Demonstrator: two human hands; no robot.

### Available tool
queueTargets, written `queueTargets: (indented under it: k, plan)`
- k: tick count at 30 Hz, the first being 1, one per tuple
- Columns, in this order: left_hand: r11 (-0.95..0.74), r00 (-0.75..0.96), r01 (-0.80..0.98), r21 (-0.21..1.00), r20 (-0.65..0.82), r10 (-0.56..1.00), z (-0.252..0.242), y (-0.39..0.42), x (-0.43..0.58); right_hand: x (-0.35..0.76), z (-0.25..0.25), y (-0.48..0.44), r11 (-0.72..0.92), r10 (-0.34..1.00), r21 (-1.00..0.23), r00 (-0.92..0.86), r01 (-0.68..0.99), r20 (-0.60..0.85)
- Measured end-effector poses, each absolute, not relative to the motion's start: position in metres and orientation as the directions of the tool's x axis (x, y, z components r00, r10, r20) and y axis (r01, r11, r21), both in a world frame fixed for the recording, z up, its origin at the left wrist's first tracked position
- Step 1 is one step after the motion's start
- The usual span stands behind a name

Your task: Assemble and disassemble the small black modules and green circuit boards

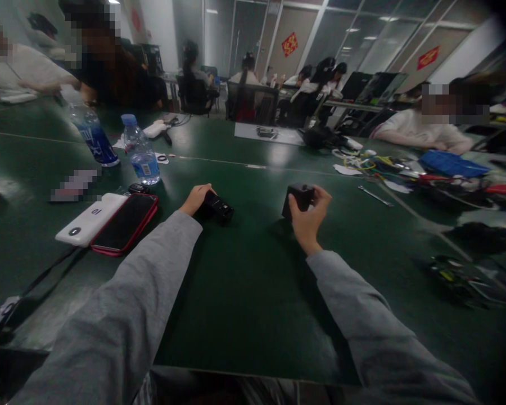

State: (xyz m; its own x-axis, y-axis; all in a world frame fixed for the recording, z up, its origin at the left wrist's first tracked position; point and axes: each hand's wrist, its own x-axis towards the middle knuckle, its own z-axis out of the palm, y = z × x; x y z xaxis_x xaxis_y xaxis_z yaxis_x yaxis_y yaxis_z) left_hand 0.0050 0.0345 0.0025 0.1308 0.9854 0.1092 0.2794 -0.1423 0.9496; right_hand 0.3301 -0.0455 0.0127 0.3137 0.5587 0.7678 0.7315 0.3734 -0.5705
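My left hand (pixel 197 198) is closed on a small black device (pixel 219 207) with a few light marks on its face, low over the green table (pixel 244 304). To the right, my right hand (pixel 310 219) grips a black box-shaped object (pixel 296 198), thumb on its near side and fingers behind its right side. A gap of bare table separates the two objects. Whether the box touches the table is hard to tell.
On the left are a red-cased phone (pixel 125 223), a white power bank (pixel 91 218), a clear bottle (pixel 141 152) and a blue-labelled bottle (pixel 93 135). At right lie a wrench (pixel 375 196), tangled cables (pixel 371 160) and a blue bundle (pixel 453 163). People sit around the room.
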Motion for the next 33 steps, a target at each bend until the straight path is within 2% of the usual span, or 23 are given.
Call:
queueTargets:
  k: [5,9,13,17,20,26,33]
  plan:
    - [-0.205,0.102,0.284,0.937,0.183,0.978,0.002,0.033,0.006,0.324,0.008,-0.045,0.383,0.657,-0.496,0.147,0.78,0.739]
    - [-0.209,0.11,0.273,0.939,0.186,0.976,0.002,0.032,0.005,0.32,0.006,-0.046,0.354,0.786,-0.325,-0.091,0.877,0.612]
    - [-0.214,0.111,0.267,0.94,0.19,0.975,0.002,0.031,0.004,0.32,0.009,-0.053,0.332,0.818,-0.211,-0.169,0.92,0.55]
    - [-0.222,0.109,0.244,0.944,0.2,0.974,0.001,0.032,0.004,0.329,0.011,-0.071,0.374,0.821,-0.267,-0.182,0.888,0.541]
    - [-0.21,0.112,0.241,0.947,0.188,0.976,0.0,0.033,0.004,0.341,0.008,-0.091,0.302,0.857,-0.324,-0.107,0.897,0.504]
    - [-0.216,0.116,0.247,0.945,0.192,0.974,-0.003,0.035,0.003,0.365,0.001,-0.126,0.252,0.876,-0.29,-0.09,0.923,0.474]
    - [-0.225,0.103,0.256,0.94,0.205,0.973,-0.001,0.033,0.003,0.39,0.002,-0.148,0.186,0.901,-0.339,-0.022,0.922,0.434]
